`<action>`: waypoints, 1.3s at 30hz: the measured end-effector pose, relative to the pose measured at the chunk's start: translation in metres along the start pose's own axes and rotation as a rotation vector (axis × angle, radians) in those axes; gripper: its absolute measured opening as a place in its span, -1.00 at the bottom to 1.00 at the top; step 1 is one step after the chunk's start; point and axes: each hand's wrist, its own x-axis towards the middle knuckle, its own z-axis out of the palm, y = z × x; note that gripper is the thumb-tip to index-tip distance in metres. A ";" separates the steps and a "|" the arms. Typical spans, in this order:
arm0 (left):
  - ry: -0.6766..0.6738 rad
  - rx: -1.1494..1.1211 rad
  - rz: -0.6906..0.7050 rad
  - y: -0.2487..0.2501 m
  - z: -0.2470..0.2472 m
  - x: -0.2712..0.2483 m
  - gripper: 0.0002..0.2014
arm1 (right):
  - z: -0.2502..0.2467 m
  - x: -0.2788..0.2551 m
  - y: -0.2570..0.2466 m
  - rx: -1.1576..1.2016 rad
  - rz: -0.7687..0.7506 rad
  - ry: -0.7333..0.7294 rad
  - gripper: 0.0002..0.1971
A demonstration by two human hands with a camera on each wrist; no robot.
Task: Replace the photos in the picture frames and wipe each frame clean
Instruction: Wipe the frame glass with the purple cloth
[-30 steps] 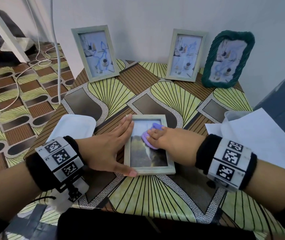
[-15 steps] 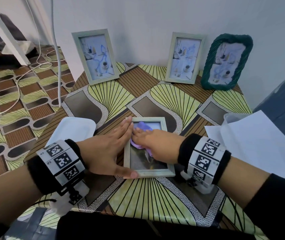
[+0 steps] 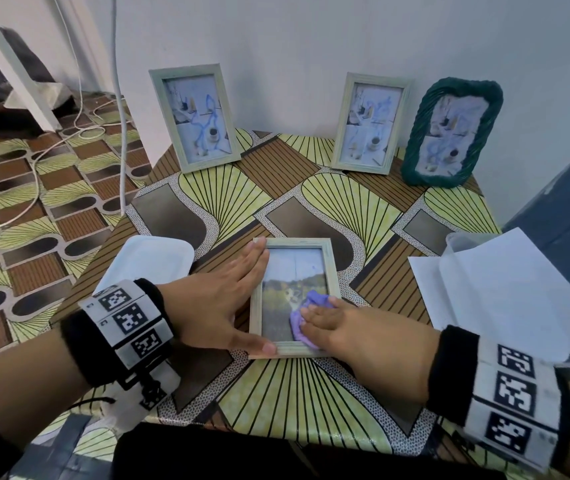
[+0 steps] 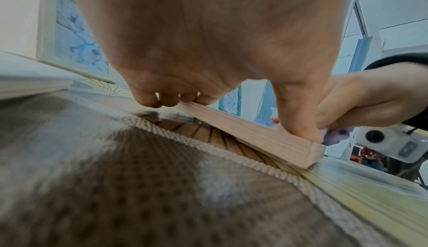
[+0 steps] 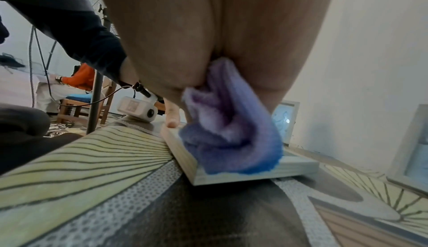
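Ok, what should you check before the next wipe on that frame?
1. Frame lies flat on the table: ok.
2. Left hand presses the frame's left edge, thumb at the near corner: ok.
3. Cloth sits under the right hand, on the glass's near right part: ok.
4. Cloth covers the near rail too, seen from the right wrist: ok.
5. Far half of the glass wiped clean: cannot tell.
6. Three standing frames, like the green frame, out of the way: ok.
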 end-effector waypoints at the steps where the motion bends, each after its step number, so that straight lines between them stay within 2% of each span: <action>1: -0.002 -0.005 0.005 0.000 0.000 0.000 0.33 | -0.001 0.000 -0.001 -0.014 0.018 -0.006 -0.33; 5: -0.003 -0.005 0.009 0.001 0.000 0.000 0.34 | -0.007 0.005 0.001 -0.030 0.076 0.007 -0.35; 14: 0.015 -0.002 0.004 0.001 0.002 0.002 0.33 | -0.032 0.043 0.012 -0.073 0.236 0.072 -0.58; 20: 0.014 -0.011 0.007 0.001 0.002 0.004 0.33 | -0.030 0.052 0.026 0.087 0.272 0.119 -0.64; 26: 0.029 -0.014 -0.001 0.002 0.002 0.003 0.34 | -0.017 0.054 0.021 0.166 0.214 0.197 -0.64; 30: 0.054 -0.004 -0.011 0.003 0.004 0.003 0.33 | -0.013 0.051 0.009 0.206 0.132 0.173 -0.53; 34: 0.068 0.001 -0.017 0.002 0.004 0.003 0.33 | -0.009 0.040 0.000 0.234 0.007 0.170 -0.61; 36: 0.069 0.005 -0.018 0.001 0.004 0.003 0.34 | -0.006 0.031 -0.005 0.264 -0.018 0.164 -0.59; 39: 0.063 0.006 -0.016 0.001 0.003 0.003 0.35 | -0.002 0.018 -0.009 0.181 -0.026 0.105 -0.50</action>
